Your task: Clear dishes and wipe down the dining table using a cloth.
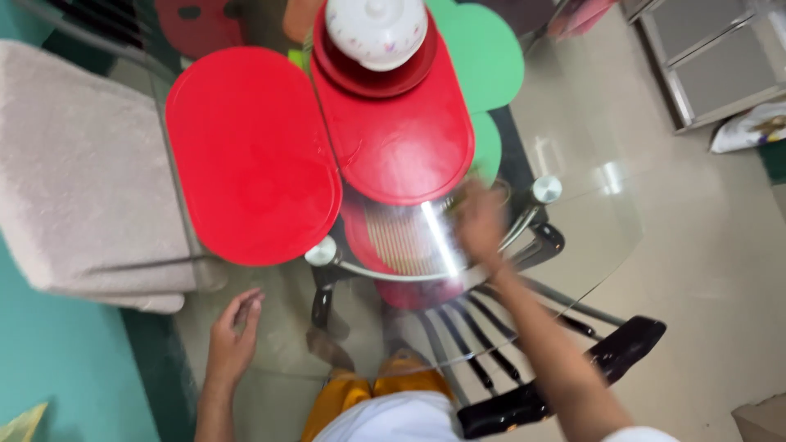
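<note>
A: Starting at the far left, what do you see?

B: A pale grey upholstered chair seat (pixel 78 172) beside the round clear glass tabletop (pixel 589 237). Below it, near the table's front edge, is the person's left hand (pixel 233 336), palm down with fingers loosely spread, gripping nothing. I cannot tell whether it rests on the glass or hovers just over it.

A: And moving right?

B: A large red oval plastic placemat (pixel 250 155) lies flat on the glass. Just beside it sits a second red oval placemat (pixel 401 139), their long edges touching or nearly so. At the far end of that second mat is a round red plate (pixel 360 78) carrying a white lidded ceramic bowl (pixel 377 29). Green scallop-edged mats (pixel 487 57) show behind and to the right.

A: Where is the right hand?

B: The right hand (pixel 479 225) is at the near end of the second red mat, over the glass, just beside its rounded edge. It is blurred, so I cannot tell whether the fingers are curled on anything.

A: Anything further right?

B: A black wooden slat-back chair (pixel 565 368) shows through the glass and beyond it.
</note>
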